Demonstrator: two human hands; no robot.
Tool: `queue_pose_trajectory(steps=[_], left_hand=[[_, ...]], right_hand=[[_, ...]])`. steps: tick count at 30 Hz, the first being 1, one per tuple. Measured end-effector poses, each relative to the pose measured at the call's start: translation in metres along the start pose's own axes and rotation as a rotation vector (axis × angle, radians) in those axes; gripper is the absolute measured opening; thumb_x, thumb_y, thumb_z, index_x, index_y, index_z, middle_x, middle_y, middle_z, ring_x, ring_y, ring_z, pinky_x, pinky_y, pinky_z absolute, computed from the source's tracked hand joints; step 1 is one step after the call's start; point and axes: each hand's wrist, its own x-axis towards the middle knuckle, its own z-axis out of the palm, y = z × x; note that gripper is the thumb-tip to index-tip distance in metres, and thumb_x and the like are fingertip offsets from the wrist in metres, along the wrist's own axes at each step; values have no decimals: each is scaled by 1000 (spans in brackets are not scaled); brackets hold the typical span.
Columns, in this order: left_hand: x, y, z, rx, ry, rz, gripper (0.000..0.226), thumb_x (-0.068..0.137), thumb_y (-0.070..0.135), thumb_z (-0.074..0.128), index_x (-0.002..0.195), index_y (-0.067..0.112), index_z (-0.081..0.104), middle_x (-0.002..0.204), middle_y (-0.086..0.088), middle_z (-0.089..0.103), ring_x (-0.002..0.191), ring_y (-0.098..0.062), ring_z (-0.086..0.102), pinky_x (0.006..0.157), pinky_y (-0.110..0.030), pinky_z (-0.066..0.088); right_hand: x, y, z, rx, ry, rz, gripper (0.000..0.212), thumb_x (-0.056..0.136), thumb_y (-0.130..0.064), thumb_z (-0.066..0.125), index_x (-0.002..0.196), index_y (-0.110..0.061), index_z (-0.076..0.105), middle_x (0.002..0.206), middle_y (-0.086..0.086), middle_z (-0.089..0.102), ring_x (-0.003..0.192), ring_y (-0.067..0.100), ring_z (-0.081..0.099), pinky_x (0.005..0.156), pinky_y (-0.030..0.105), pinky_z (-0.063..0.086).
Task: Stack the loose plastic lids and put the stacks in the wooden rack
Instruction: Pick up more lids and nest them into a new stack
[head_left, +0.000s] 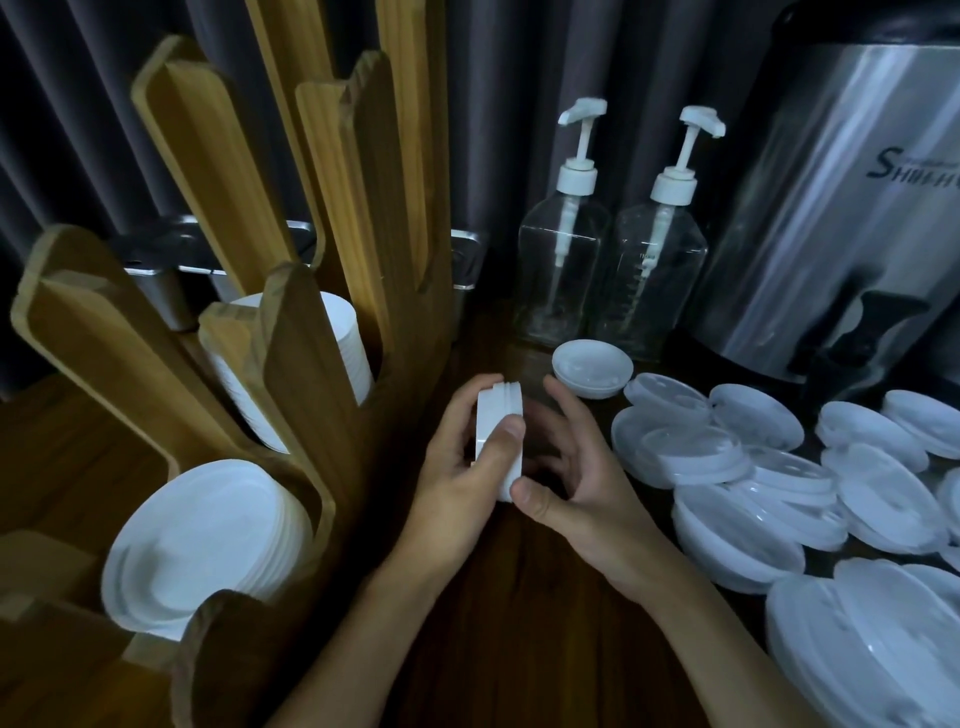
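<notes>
My left hand (457, 467) grips the lid stack (496, 421) on edge, and my right hand (571, 478) cups its far face. The wooden rack (306, 374) lies left, nearer my left hand.

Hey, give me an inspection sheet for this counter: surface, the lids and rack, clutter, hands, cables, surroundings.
Surface: dark wooden counter, crowded on its right side.
Job's things: small stack of lids held on edge between both hands; wooden rack on the left already holds a front stack and a back stack; loose lids piled on the right.
Clutter: two clear pump bottles, a metal urn, a white dish in front of the bottles.
Hands: left hand grips the stack, thumb across its face; right hand cups the other side, thumb on the lower edge.
Cables: nothing seen.
Surroundings: dark curtain behind; metal tray behind the rack.
</notes>
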Motion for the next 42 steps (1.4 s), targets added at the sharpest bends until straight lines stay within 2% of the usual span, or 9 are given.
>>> queue_pose_trajectory(steps=[5,11,17,21,25,28,33,38,42], left_hand=[[0,2,1,-22,-25,-7,43,88,47,55,131,39,53,107,34,61,103,10,60,74,-9,52],[-6,12,9,-45,-103,33,38,86,40,61,124,42,53,103,37,62,101,10,62,74,-10,53],[-19,19,23,-104,-134,50,45,81,45,68,124,43,54,103,25,64,93,-23,71,70,-36,62],[-21,18,29,-214,-122,-61,45,86,40,69,128,38,53,102,17,62,82,-22,73,60,-40,63],[-19,16,28,-225,-117,-107,57,76,47,68,130,38,53,113,6,57,81,-22,73,61,-42,63],[-18,14,27,-189,-121,-114,61,74,48,66,133,38,52,116,6,55,84,-23,73,63,-43,64],[-17,12,27,-193,-119,-125,63,74,49,65,134,37,51,118,4,54,84,-25,73,62,-42,64],[-17,14,27,-206,-121,-120,64,73,49,65,134,35,51,119,2,54,86,-27,72,63,-43,64],[-17,14,28,-222,-127,-114,61,74,48,64,132,36,51,117,5,54,83,-23,73,62,-40,63]], right_hand=[[-3,-5,-1,-34,-39,7,104,75,-55,81,156,-42,17,159,-21,35,146,3,35,116,44,38],[-22,-24,-6,-148,22,6,96,82,-36,80,158,-32,21,156,-20,38,142,0,39,111,34,44],[-39,-61,-39,-460,23,21,88,76,-63,72,151,-48,28,148,-33,39,135,-17,33,103,7,37],[-32,-71,-75,-727,254,92,88,66,-75,61,145,-43,39,142,-16,48,134,7,37,102,26,34],[-20,-53,-99,-1069,259,304,93,64,-82,55,145,-40,36,141,-5,52,132,27,38,102,45,29],[-17,-36,-107,-1030,205,402,97,60,-83,56,145,-42,32,141,-3,53,131,26,45,101,44,30],[-15,-34,-113,-968,200,384,85,71,-56,79,144,-35,41,136,-1,56,126,22,49,106,45,39],[-22,-46,-104,-802,289,185,82,72,-36,86,140,-32,41,124,-3,49,113,16,47,78,18,37],[-35,-56,-85,-617,331,122,87,63,-44,78,135,-54,32,127,-13,36,111,-6,41,80,9,31]])
